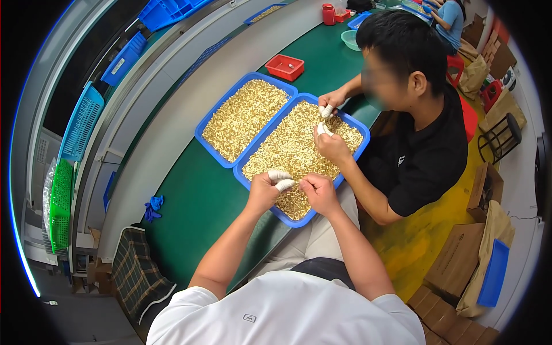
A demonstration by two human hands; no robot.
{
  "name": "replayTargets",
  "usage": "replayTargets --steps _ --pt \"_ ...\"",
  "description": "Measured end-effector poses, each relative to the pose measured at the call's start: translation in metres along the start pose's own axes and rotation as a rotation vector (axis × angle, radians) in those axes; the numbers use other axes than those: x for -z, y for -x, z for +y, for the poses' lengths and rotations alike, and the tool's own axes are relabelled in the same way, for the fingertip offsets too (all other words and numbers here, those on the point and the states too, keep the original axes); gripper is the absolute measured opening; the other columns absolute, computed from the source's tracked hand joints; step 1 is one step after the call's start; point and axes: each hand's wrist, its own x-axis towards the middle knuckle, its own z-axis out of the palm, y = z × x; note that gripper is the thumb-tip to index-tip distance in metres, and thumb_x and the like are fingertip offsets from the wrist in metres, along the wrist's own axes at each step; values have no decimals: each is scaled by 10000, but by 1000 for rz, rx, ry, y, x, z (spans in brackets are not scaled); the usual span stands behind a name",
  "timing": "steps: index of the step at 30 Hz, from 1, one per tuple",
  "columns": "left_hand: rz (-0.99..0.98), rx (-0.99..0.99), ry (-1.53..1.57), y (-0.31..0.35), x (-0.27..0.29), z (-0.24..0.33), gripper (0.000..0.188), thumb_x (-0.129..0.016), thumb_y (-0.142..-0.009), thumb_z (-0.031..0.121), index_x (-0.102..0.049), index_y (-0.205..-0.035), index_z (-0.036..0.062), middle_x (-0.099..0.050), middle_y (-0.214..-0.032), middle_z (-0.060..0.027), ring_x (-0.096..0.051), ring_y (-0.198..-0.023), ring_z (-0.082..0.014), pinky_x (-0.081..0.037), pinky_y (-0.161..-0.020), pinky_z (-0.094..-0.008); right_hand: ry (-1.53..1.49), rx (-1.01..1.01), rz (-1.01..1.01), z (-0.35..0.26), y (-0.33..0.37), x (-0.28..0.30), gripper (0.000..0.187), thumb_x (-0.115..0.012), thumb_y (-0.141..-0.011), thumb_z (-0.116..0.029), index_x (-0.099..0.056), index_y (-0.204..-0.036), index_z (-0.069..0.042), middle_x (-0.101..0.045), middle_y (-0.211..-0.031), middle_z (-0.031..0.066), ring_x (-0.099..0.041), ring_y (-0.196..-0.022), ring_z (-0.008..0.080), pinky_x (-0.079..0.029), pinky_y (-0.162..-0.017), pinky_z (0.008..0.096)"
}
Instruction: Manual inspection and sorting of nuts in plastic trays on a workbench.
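My left hand [264, 192] and right hand [323, 194] meet with thumbs and forefingers pinched closed, low over the near blue tray [296, 223] of small gold pieces [287, 146] on the green tabletop [190, 198], probably so anything dropped lands back inside. White finger covers [280, 175] likely guard my left fingertips. Whatever sits between them is too small to make out; my curled other fingers are hidden.

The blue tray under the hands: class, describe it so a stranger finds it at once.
Start at the green table, where two blue trays of golden pieces sit side by side. Take the right tray: unlike the left tray, it has four hands over it.
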Motion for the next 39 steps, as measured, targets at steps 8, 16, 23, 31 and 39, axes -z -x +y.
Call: replayTargets --steps 8,16,23,31,39 --pt "-99 -68 -100 -9 16 2 100 -773 -868 50 -741 -943 -6 -735 -847 -55 -666 -732 -97 -542 -673 -238 -8 -5 41 -1 1 -1 184 -621 -938 -97 -647 -792 13 -639 -707 122 -629 -637 244 -479 -598 351" --pt "599 -396 -686 -75 88 55 335 -694 -957 178 -664 -1228 -17 -727 -1083 -121 -677 -947 -165 -536 -853 -293 -78 -34 116 6 2 -3 192 -601 -949 -84 -637 -792 21 -658 -724 110 -642 -653 216 -494 -614 331" --pt "-101 -358 -541 -13 24 21 293 -752 -891 147 -700 -1151 22 -736 -1060 -112 -696 -945 -197 -534 -857 -319 -36 -2 56 6 1 -2 188 -620 -937 -95 -631 -788 18 -628 -708 119 -621 -648 253 -475 -600 348" --pt "-174 -377 -577 -1 8 21 128 -786 -844 87 -765 -964 46 -729 -834 -97 -693 -757 -177 -526 -685 -306 11 36 -32 5 0 -2 176 -635 -930 -101 -638 -800 17 -601 -699 129 -591 -623 281 -446 -577 367" --pt "-238 -386 -472 -18 29 37 99 -792 -839 65 -751 -912 12 -734 -838 -75 -685 -771 -140 -533 -717 -286 -36 9 9 -1 0 -3 186 -624 -942 -103 -652 -803 17 -638 -718 114 -621 -634 233 -470 -591 346"
